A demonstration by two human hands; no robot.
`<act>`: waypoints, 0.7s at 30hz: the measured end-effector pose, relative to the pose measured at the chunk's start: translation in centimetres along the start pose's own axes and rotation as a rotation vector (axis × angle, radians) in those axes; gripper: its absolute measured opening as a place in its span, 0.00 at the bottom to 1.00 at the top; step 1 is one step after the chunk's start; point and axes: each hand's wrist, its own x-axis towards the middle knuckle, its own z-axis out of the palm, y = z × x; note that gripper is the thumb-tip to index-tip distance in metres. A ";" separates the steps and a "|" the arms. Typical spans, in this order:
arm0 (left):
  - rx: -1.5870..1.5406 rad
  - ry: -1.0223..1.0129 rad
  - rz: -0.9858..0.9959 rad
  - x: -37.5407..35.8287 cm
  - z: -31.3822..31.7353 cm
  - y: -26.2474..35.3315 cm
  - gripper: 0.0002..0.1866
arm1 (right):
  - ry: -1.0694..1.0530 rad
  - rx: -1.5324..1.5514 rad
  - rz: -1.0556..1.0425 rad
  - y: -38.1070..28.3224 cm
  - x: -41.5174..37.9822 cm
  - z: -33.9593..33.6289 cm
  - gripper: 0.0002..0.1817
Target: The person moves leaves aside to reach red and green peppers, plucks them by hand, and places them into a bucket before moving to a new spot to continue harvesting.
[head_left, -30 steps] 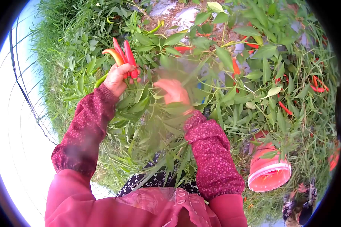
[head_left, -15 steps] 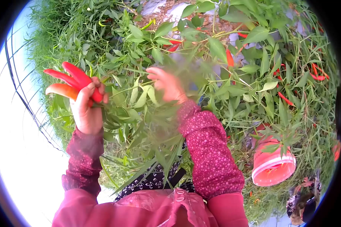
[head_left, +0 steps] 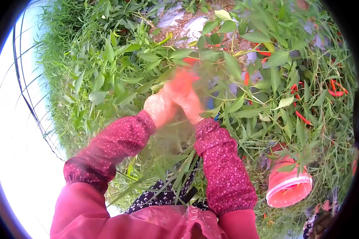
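Note:
My two hands meet in front of me among the pepper plants, both blurred by motion. My left hand point(head_left: 158, 106) is closed, and a blurred bunch of red chili peppers point(head_left: 184, 79) juts out from where the hands come together. My right hand point(head_left: 189, 104) is against the left one at the chili peppers. Its fingers are smeared, so whether it also grips them does not show. Green leaves surround both hands, and another red chili pepper point(head_left: 247, 78) hangs to their right.
A pink bucket point(head_left: 288, 181) lies tilted at the right, its mouth toward me, with something reddish inside. More red chili peppers point(head_left: 303, 118) hang on the plants at the right. Grass point(head_left: 64, 75) grows along the left. Part of another person point(head_left: 323, 219) shows at the lower right.
My left hand has swung right and forward with the chili peppers, from the far left to meet my right hand. The right hand has stayed near its place.

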 end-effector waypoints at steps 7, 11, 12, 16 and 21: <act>0.178 -0.552 0.217 4.3 -5.5 1.6 0.28 | 0.560 0.126 0.139 1.3 0.0 -1.0 0.20; -0.096 -0.195 0.223 11.9 -4.3 -1.2 0.08 | 0.441 0.177 0.156 0.7 -0.1 -0.5 0.20; 0.004 -0.253 0.211 13.6 -3.4 -1.3 0.08 | 0.441 0.173 0.153 0.9 -0.3 -0.6 0.20; 0.502 -0.467 0.143 16.9 1.7 -2.6 0.10 | 0.385 0.105 0.194 2.0 -1.3 -1.4 0.21; 0.616 -0.430 0.077 16.3 5.3 -3.2 0.10 | 0.301 0.147 0.162 2.3 -1.7 -1.5 0.21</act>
